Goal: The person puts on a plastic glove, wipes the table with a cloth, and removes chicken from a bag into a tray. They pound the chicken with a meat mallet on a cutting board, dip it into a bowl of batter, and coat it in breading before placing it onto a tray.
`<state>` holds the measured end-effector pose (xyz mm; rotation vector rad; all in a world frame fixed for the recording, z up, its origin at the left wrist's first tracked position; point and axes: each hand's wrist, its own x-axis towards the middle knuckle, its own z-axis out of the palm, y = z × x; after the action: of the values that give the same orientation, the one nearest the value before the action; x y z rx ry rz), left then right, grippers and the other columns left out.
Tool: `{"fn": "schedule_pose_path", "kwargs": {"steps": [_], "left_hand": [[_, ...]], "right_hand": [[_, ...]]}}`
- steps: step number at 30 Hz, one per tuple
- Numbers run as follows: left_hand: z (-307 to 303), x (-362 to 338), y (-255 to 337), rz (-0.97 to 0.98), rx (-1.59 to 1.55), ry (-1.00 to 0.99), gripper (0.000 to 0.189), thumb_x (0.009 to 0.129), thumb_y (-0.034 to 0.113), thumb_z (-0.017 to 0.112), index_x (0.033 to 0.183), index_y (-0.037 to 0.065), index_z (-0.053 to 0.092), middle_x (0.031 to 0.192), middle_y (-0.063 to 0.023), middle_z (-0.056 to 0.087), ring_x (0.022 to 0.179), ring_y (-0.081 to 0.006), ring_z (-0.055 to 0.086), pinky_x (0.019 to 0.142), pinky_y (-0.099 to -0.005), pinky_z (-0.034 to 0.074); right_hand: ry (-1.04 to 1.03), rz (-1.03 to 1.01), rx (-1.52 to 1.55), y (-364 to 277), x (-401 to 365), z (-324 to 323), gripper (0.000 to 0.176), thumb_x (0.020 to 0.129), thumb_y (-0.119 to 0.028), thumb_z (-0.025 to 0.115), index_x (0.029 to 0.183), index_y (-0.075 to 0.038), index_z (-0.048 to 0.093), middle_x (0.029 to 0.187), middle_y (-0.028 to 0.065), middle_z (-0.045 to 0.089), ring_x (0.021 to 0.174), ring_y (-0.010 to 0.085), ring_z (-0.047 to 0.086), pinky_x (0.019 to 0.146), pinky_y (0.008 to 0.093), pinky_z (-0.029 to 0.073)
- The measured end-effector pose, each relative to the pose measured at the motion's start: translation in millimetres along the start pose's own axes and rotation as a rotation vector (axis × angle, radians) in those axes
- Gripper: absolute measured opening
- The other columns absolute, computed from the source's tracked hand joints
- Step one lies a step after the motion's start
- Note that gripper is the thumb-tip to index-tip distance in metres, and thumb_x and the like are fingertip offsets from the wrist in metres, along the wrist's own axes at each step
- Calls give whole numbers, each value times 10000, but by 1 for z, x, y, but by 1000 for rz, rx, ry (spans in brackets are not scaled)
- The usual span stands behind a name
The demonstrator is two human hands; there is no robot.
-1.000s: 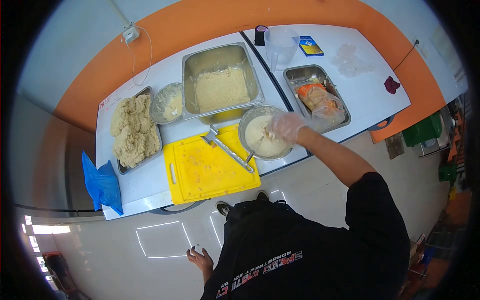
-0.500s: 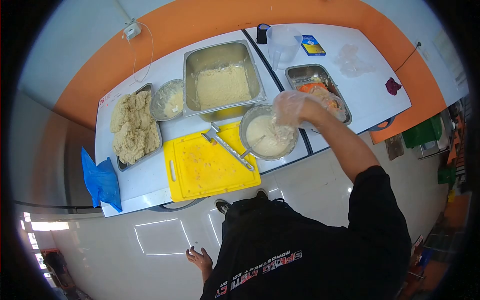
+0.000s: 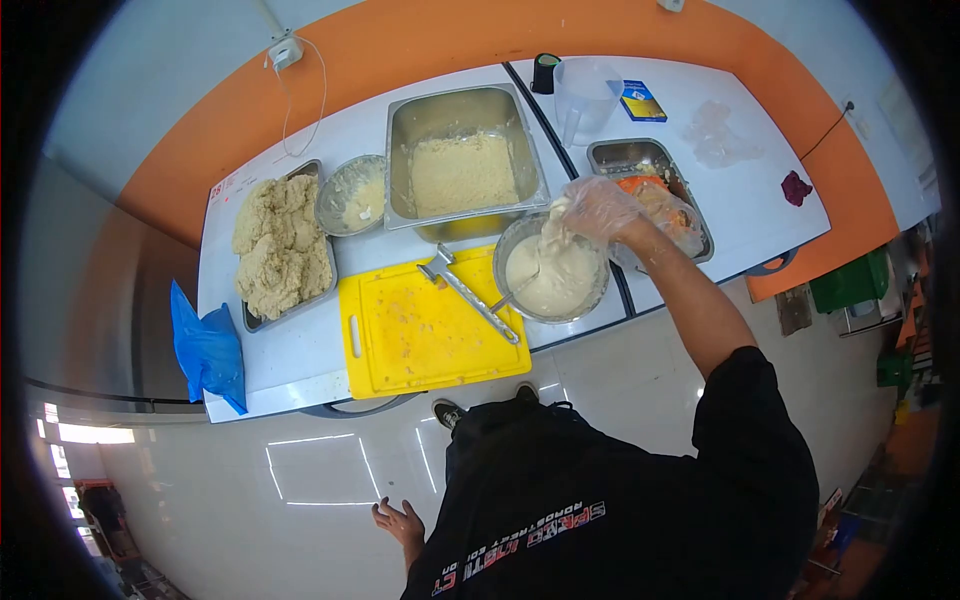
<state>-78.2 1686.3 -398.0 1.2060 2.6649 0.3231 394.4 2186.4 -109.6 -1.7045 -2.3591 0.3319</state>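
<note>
My right hand (image 3: pixel 604 210), in a clear plastic glove, is closed on a batter-coated piece of food (image 3: pixel 557 232) at the far side of a metal bowl (image 3: pixel 602 295). Thick white batter (image 3: pixel 548 280) fills much of the bowl, and the piece hangs down into or just over it; the exact kind of food cannot be made out under the coating. A spoon-like handle leans in the bowl. My left hand (image 3: pixel 400 523) is bare and hangs low beside my body, its fingers apart and holding nothing.
A metal meat mallet (image 3: pixel 470 297) lies across a yellow cutting board (image 3: pixel 410 345). Behind stand a deep steel pan (image 3: pixel 400 150) of flour and a small bowl (image 3: pixel 335 180). Breaded pieces heap a tray (image 3: pixel 333 275) at left. A steel tray (image 3: pixel 610 152) with bagged food sits right.
My right hand has raised the coated piece from the batter, and more of it shows below my fingers. My left hand stays hanging low. The whole view has shifted slightly.
</note>
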Motion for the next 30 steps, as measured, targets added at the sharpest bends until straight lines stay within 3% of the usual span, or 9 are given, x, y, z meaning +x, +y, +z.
{"fn": "schedule_pose_path", "kwargs": {"steps": [4,8,9,14,15,17,23,27,30], "left_hand": [[1,1,2,4,-6,-29,505,860,148,641,1293,1,427,1378,-313,314,1303,-477,286,1085,-590,245],[3,9,8,39,-30,0,503,862,153,643,1292,3,426,1380,-309,312,1303,-478,284,1086,-593,244],[2,11,10,34,-27,-4,505,862,153,644,1292,3,427,1381,-306,311,1302,-479,285,1088,-592,243],[-1,14,7,67,-34,10,510,863,154,641,1298,0,425,1386,-302,306,1300,-483,284,1091,-592,237],[-4,14,9,44,-42,2,512,863,154,639,1301,-1,424,1386,-304,306,1300,-482,283,1093,-592,233],[-3,15,9,23,-53,-6,514,864,155,637,1304,-3,423,1386,-306,305,1299,-482,283,1094,-592,229],[11,10,-2,-20,-40,5,525,864,164,635,1309,-2,411,1381,-307,310,1297,-482,285,1093,-593,225],[16,4,-6,-7,-62,24,526,865,164,634,1312,4,408,1385,-307,311,1302,-482,284,1094,-594,225],[13,1,-3,-36,-59,10,524,866,165,633,1314,8,410,1389,-307,310,1307,-477,284,1096,-590,226]], "right_hand": [[-29,-97,-99,-5,-14,10,272,827,-273,610,938,-50,720,909,209,697,899,383,670,851,443,523],[-406,-138,-378,3,-42,85,262,852,-226,550,933,-55,731,964,214,704,897,356,687,809,448,546],[-403,-139,-381,4,-47,88,262,852,-226,550,933,-55,731,964,214,704,897,356,687,809,448,546],[-473,-140,-253,-9,-41,38,294,819,-260,582,892,-15,727,972,243,686,914,354,678,834,435,530],[-473,-137,-253,-8,-39,23,294,819,-260,582,892,-15,727,972,243,686,914,354,678,834,435,530],[-256,-216,-57,-3,-34,-3,319,772,-299,645,877,-7,719,970,226,682,919,352,665,847,418,518],[-292,-61,63,-19,-27,-44,337,749,-324,701,896,-22,719,956,193,681,917,343,652,836,401,517],[-238,-82,70,-19,-24,-31,346,754,-335,703,907,-26,721,970,196,681,917,337,656,835,397,518],[-259,-192,-117,-28,-26,-29,341,746,-337,711,899,-33,726,952,201,687,890,330,664,820,394,523]]}}
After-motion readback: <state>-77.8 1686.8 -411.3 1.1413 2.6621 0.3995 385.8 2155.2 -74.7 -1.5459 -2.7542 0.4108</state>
